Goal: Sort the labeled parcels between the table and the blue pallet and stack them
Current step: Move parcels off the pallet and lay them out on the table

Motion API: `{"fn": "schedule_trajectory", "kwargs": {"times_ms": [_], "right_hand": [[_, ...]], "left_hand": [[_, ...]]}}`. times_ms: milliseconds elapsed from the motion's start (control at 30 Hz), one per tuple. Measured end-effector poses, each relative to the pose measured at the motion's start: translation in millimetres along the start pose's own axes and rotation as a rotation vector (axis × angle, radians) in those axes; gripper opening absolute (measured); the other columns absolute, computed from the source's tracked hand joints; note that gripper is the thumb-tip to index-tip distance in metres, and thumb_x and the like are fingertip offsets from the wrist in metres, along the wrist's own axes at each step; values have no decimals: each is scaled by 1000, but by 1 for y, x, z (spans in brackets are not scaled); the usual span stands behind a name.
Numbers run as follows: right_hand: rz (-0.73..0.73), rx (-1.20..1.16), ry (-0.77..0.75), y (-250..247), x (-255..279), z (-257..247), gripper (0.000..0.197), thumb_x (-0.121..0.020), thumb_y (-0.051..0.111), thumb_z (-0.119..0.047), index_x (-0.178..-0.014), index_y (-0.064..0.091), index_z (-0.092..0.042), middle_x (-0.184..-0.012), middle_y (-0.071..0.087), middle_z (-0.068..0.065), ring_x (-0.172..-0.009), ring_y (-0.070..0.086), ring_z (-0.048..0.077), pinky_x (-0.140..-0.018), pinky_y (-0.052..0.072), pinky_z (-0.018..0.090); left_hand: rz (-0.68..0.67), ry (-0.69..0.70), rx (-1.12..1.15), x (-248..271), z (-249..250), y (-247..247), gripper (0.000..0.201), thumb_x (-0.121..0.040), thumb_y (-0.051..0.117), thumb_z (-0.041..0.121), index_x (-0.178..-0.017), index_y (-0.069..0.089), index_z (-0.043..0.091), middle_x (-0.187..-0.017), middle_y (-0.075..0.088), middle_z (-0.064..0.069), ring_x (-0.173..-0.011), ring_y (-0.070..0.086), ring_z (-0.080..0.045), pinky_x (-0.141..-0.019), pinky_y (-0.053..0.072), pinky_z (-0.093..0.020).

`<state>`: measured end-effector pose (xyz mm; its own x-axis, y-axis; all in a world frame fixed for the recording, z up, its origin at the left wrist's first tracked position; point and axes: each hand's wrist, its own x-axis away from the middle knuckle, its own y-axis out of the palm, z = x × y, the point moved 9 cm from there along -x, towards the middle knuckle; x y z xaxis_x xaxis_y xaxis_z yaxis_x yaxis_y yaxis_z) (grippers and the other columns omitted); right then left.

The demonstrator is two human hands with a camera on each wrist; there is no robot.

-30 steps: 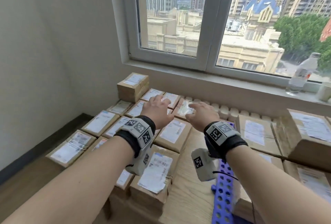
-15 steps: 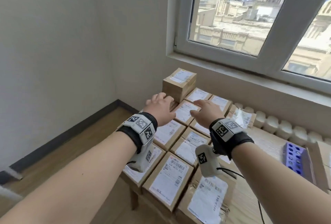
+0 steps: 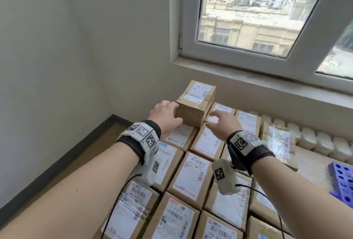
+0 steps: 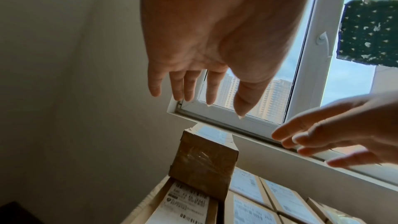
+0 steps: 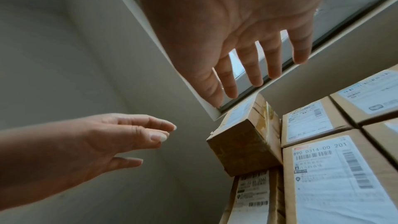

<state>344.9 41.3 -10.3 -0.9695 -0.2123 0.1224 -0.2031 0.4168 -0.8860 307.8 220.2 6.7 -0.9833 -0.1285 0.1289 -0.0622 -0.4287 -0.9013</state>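
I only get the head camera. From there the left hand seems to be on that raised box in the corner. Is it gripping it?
Observer: No. The right wrist view shows the left hand with straight fingers and a gap before the raised parcel.
Visitor: And the right hand?
Observer: The left wrist view shows the right hand open too, also short of that parcel.
Visitor: Any label readable?
Observer: In the right wrist view, the flat parcel beside the raised one reads 890 D314-00 201.
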Motion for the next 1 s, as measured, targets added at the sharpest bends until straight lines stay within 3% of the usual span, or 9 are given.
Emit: {"fn": "schedule_trajectory", "kwargs": {"times_ms": [167,367,467,633,833,933,1000], "right_hand": [[18,-104,167,4,-37,5,42,-92,53,-30,-133,51,-21,-138,52,1,-118,55,20,-88,42,28],[49,-275,328,16,-74,11,47,-92,54,-26,-137,47,-16,-136,54,5,-116,53,18,-83,36,25],[65,-301,371,24,-89,16,48,-92,55,-24,-138,46,-15,-140,50,6,-125,49,21,-86,34,25],[63,-384,439,43,-101,25,50,-92,54,-22,-140,43,-13,-140,49,9,-117,52,21,-92,40,31],[75,-438,485,55,-112,34,54,-93,54,-34,-141,42,-12,-145,45,6,-127,47,24,-101,37,33],[64,-507,514,62,-118,40,55,-91,55,-40,-138,47,-12,-138,52,7,-119,53,24,-104,43,42],[40,-578,545,68,-120,45,49,-91,55,-40,-130,55,-10,-125,60,6,-104,58,20,-100,47,42]], "left_hand": [[-41,47,88,-56,-15,-5,59,-92,53,34,-145,33,21,-150,33,-8,-137,30,-26,-110,28,-38],[-105,-19,334,-111,-42,13,66,-92,54,40,-149,27,20,-152,31,-9,-138,34,-27,-109,32,-41],[-153,-54,423,-128,-52,30,69,-92,53,46,-149,25,20,-153,30,-7,-138,34,-25,-108,31,-40],[-232,-68,480,-152,-56,54,73,-91,51,52,-151,23,20,-154,29,-6,-138,35,-25,-108,31,-40],[-275,-50,497,-171,-51,70,71,-93,50,48,-151,22,19,-155,29,-7,-138,35,-25,-110,31,-41],[-288,-43,527,-179,-48,77,72,-91,52,49,-150,24,19,-152,35,-6,-135,39,-25,-110,34,-42],[-297,-32,548,-183,-45,82,71,-90,52,52,-148,29,20,-147,43,-3,-130,46,-23,-108,38,-44]]}}
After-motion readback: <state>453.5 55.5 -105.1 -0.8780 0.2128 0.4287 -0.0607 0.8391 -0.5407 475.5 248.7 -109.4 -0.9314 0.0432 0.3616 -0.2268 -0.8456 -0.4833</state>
